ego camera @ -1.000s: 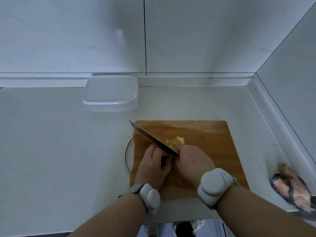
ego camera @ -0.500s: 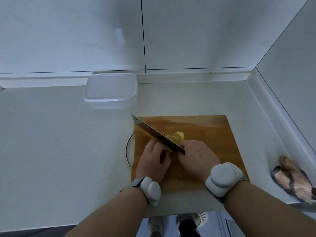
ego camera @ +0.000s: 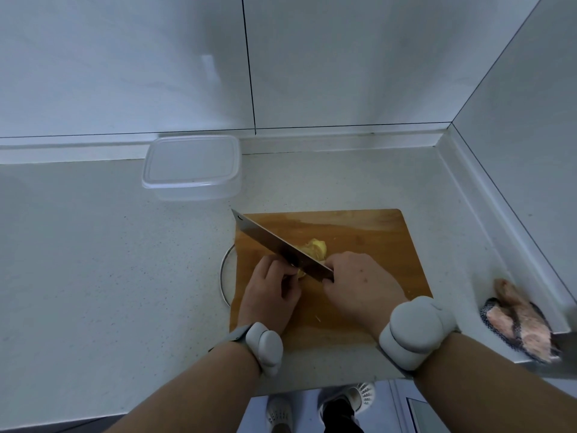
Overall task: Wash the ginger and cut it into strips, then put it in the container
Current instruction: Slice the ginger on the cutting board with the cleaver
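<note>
Now right hand grips knife; left hand pinches ginger.

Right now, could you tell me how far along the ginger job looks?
Midway. The ginger already lies partly cut on the cutting board; washing cannot be judged. In hand: the right hand grips the knife, whose blade crosses the ginger, while the left hand steadies a piece. Left: finish the strips and move them to the container, which holds no ginger.

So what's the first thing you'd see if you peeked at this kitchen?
A big knife slanting across the wooden cutting board, gripped by the right hand. The left hand holds yellow ginger beside the blade. A clear container waits by the wall.
</note>
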Demonstrator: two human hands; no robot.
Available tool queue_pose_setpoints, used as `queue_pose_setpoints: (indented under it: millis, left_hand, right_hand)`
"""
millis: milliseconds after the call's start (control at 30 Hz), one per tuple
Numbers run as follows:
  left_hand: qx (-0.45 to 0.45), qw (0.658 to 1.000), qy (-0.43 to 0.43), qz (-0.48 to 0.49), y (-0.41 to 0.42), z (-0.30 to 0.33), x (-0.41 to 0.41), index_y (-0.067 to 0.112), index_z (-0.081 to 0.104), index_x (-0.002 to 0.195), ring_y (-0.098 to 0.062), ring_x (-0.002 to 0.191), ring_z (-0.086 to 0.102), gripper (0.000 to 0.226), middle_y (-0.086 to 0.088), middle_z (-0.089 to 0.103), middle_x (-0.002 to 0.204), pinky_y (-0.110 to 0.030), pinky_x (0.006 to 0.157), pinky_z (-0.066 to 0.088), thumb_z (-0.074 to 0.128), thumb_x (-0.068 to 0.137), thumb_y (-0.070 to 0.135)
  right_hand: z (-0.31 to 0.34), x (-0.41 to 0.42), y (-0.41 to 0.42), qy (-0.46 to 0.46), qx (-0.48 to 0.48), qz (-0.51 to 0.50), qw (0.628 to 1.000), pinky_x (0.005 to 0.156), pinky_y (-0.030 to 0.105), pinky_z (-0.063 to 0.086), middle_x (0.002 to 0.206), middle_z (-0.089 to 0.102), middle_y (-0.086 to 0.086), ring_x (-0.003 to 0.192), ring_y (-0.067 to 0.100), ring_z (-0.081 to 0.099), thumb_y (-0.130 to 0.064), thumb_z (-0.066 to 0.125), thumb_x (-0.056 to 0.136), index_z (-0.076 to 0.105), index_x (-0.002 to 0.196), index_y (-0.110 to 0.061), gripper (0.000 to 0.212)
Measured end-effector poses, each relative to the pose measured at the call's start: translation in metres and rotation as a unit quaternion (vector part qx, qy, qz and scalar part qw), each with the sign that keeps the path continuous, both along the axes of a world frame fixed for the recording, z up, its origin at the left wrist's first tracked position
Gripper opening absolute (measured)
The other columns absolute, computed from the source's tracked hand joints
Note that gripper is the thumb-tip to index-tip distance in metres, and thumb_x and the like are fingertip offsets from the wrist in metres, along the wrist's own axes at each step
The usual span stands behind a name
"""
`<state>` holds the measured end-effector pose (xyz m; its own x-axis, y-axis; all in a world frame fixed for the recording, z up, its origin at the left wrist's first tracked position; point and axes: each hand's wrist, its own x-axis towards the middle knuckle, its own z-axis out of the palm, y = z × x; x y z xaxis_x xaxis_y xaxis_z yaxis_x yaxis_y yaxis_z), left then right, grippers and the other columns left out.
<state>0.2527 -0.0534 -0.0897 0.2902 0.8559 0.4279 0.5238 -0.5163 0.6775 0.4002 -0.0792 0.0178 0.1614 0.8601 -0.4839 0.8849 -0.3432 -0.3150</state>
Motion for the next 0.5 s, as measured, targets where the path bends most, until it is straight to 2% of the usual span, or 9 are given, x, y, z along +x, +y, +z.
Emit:
queue_pose_setpoints:
  millis: [133, 267, 500]
  left_hand:
    - [0.001, 1.0, 0.0, 0.001, 0.0005, 0.0, -0.0007, 0.008, 0.063, 0.085, -0.014, 0.076, 0.056, 0.015, -0.002, 0.058, 0.09, -0.022, 0.063, 0.05, 0.056, 0.082, 0.02]
    - [-0.006, 1.0, 0.002, 0.009, 0.0, 0.0006, -0.0013, 0.008, 0.064, 0.084, -0.013, 0.075, 0.056, 0.008, -0.003, 0.059, 0.091, -0.018, 0.064, 0.047, 0.063, 0.078, 0.013]
    - [-0.008, 1.0, -0.003, 0.003, 0.0007, -0.0012, -0.001, 0.012, 0.062, 0.086, -0.008, 0.077, 0.053, 0.006, 0.001, 0.057, 0.091, -0.01, 0.066, 0.042, 0.063, 0.08, 0.015]
  right_hand:
    - [-0.0022, -0.0011, 0.003, -0.02, -0.003, 0.003, 1.0, 0.075, 0.037, 0.06, 0.085, 0.065, 0.001, 0.074, 0.02, 0.066, -0.023, 0.052, 0.097, 0.066, 0.108, -0.018, 0.019]
    - [-0.0039, -0.0043, 0.0062, -0.032, -0.009, 0.01, 0.999, 0.073, 0.035, 0.06, 0.084, 0.066, 0.001, 0.073, 0.019, 0.066, -0.021, 0.052, 0.098, 0.066, 0.107, -0.018, 0.017]
    - [-0.0079, -0.0083, 0.0103, -0.042, -0.014, 0.009, 0.999, 0.073, 0.037, 0.06, 0.082, 0.065, 0.003, 0.072, 0.021, 0.065, -0.018, 0.051, 0.097, 0.067, 0.103, -0.016, 0.017]
